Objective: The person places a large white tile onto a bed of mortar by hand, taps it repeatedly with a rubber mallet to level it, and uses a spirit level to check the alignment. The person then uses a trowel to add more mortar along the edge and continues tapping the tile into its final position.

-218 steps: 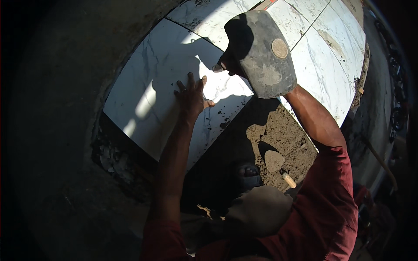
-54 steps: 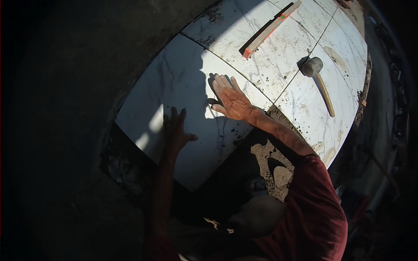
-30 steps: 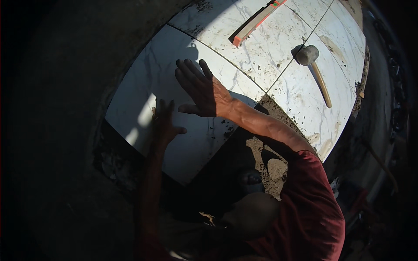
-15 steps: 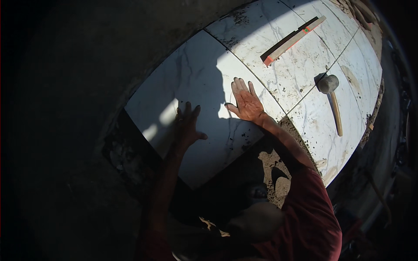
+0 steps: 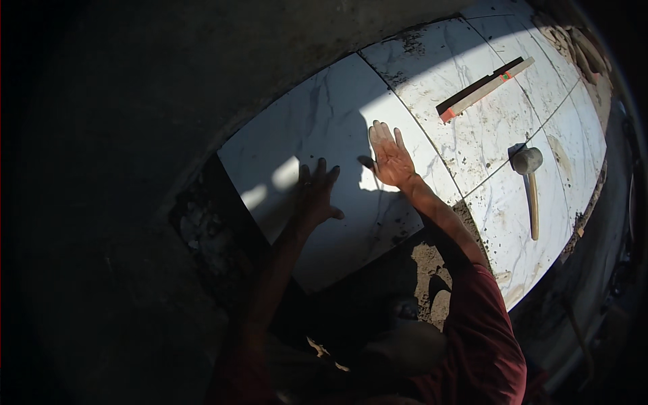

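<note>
My left hand [image 5: 318, 197], mostly in shadow, is over a large white marble-look tile [image 5: 324, 101] with grey veins. Its fingers are spread and its thumb points to the right. My right hand [image 5: 393, 158] is in sunlight over the right part of the same tile, fingers stretched out and dusty at the tips. Neither hand holds anything. I cannot tell whether the right palm presses on the tile or hovers just above it. A dark gap runs along this tile's near edge, and a thin seam separates it from the tiles on the right.
A spirit level [image 5: 489, 89] with orange-red ends lies on the tiles at the upper right. Below it rests a mallet [image 5: 527, 160] with a grey head and wooden handle. Crumbs of mortar dot these tiles. Sandy mortar [image 5: 426, 270] shows beside my right arm. A dark wall borders the far left.
The whole view has swung, so tiles, level and mallet appear farther right and lower. My right hand has shifted slightly away from the seam, its thumb now in shadow. The left hand stays over the tile.
</note>
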`<state>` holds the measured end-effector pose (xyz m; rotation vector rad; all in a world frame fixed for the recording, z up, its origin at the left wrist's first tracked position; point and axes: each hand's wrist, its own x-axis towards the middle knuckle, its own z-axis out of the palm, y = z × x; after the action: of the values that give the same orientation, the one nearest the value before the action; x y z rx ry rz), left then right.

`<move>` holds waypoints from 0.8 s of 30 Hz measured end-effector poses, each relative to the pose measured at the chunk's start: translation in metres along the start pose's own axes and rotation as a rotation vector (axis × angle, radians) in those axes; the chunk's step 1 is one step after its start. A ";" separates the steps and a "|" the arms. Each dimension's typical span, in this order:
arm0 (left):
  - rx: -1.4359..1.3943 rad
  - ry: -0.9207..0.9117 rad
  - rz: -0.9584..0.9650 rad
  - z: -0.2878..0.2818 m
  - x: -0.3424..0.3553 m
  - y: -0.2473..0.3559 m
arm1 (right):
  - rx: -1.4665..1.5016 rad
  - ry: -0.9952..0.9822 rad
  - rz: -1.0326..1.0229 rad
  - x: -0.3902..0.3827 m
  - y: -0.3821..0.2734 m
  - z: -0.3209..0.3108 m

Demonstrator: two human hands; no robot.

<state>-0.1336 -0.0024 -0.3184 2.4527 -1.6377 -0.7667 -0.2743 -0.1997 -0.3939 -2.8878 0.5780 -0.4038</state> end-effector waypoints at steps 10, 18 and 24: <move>0.042 0.050 0.001 -0.001 -0.011 -0.027 | 0.163 0.263 -0.173 0.139 -0.090 -0.087; -0.017 0.023 0.024 0.009 0.004 -0.025 | -0.225 -0.171 0.082 0.123 0.006 0.011; -0.016 0.055 -0.006 0.004 -0.014 -0.036 | 0.015 0.276 -0.190 0.185 -0.063 -0.025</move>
<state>-0.1091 0.0260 -0.3298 2.4465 -1.6000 -0.7038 -0.0951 -0.2182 -0.3145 -2.9022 0.3350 -0.8398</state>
